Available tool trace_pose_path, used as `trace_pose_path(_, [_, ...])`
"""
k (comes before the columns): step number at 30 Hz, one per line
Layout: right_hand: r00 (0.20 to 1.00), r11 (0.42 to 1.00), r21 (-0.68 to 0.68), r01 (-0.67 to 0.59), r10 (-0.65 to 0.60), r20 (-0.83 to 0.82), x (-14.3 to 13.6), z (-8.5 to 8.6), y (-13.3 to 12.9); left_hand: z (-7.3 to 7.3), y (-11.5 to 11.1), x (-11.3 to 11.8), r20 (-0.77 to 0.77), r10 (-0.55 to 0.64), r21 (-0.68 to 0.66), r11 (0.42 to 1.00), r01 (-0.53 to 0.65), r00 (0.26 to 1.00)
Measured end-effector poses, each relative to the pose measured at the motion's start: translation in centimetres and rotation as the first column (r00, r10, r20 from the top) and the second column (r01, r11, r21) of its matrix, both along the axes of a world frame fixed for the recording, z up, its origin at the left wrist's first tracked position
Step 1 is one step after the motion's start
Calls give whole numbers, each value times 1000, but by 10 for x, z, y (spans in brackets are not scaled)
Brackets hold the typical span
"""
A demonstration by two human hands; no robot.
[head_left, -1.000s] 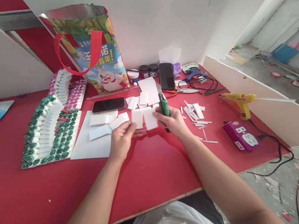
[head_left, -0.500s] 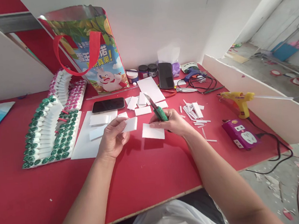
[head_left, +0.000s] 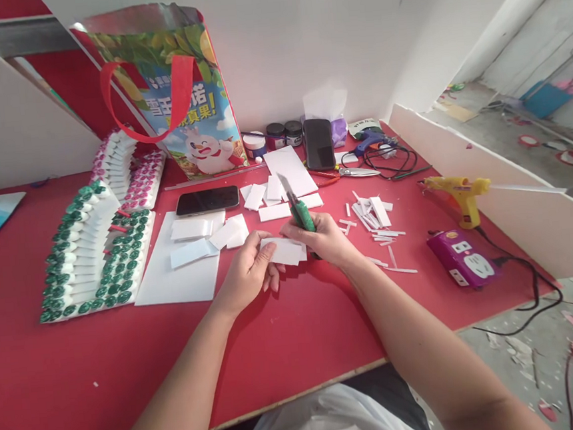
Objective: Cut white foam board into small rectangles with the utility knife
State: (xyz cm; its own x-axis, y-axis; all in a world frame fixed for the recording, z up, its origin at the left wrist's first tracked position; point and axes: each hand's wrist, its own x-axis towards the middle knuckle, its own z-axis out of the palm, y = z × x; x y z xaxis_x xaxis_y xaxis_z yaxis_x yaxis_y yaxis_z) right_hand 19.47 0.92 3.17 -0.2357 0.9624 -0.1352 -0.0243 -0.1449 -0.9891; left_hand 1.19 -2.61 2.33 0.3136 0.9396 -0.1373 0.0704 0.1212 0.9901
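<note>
My left hand [head_left: 249,272] pinches a small white foam board piece [head_left: 280,251] between thumb and fingers above the red table. Another white edge shows behind this piece at its right end. My right hand [head_left: 326,238] is closed round a green utility knife [head_left: 302,215], its blade pointing up and away from me. The right fingertips are close to the right end of the white piece; whether they grip it too, I cannot tell. Left of my hands, several cut white rectangles [head_left: 192,229] lie on and beside a larger white board [head_left: 172,288].
Thin white offcuts [head_left: 367,214] lie right of my hands. Further right are a yellow glue gun [head_left: 460,193] and a purple power socket [head_left: 463,260] with a black cord. A phone [head_left: 208,200], a printed bag [head_left: 180,97] and green-studded white models [head_left: 97,258] stand left and behind.
My left hand has moved right to meet the right one. The piece it held before seems to lie by the left pile now, and it holds a white piece near the knife hand.
</note>
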Motion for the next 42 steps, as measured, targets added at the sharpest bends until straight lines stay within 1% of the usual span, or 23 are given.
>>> trace_pose_path(3, [993,993,-45,106,-108,-51,2,0,2,0,2,-3,-15,138,79,987,-137,990])
trace_pose_path(4, [989,991,-57,118,-122,-77,3,1,3,0,3,-4,-12,176,87,981,-174,984])
trace_pose_path(6, [985,992,-78,96,-106,-133,5,1,4,-1,5,-7,2,222,77,972,-221,975])
trace_pose_path(9, [984,994,-111,9,-29,-175,4,2,2,-4,6,-8,18,222,48,974,-222,975])
trace_pose_path(12, [986,992,-117,-46,27,-162,0,3,0,-6,5,-6,14,219,35,975,-219,976])
trace_pose_path(18, [993,999,-33,12,-16,-120,-3,2,-1,-7,4,0,27,262,-3,965,-262,965])
trace_pose_path(21, [991,999,-41,7,-12,-133,-4,3,-2,-7,6,0,27,295,36,955,-296,955])
trace_pose_path(24, [986,993,-107,-42,24,-166,-6,2,-2,-9,7,-3,2,315,101,944,-313,949])
trace_pose_path(26, [987,985,-156,-68,44,-153,-7,1,-2,-12,8,-5,-40,336,148,934,-327,941])
trace_pose_path(29, [993,983,-173,-58,39,-114,-8,-1,-1,-13,7,-5,-80,360,190,921,-340,929])
trace_pose_path(31, [992,983,-174,-56,36,-119,-6,-2,0,-11,6,-5,2,314,160,937,-310,949])
trace_pose_path(33, [988,982,-175,-69,44,-145,-2,-1,2,-6,6,-5,157,218,87,968,-234,963])
trace_pose_path(35, [983,983,-165,-81,51,-174,2,0,4,-2,7,-6,289,163,10,985,-173,944])
trace_pose_path(38, [980,983,-151,-101,72,-185,7,0,4,0,8,-6,363,181,-81,983,-163,914])
trace_pose_path(42, [980,982,-143,-123,97,-172,6,0,2,1,8,-4,411,215,-126,976,-178,886])
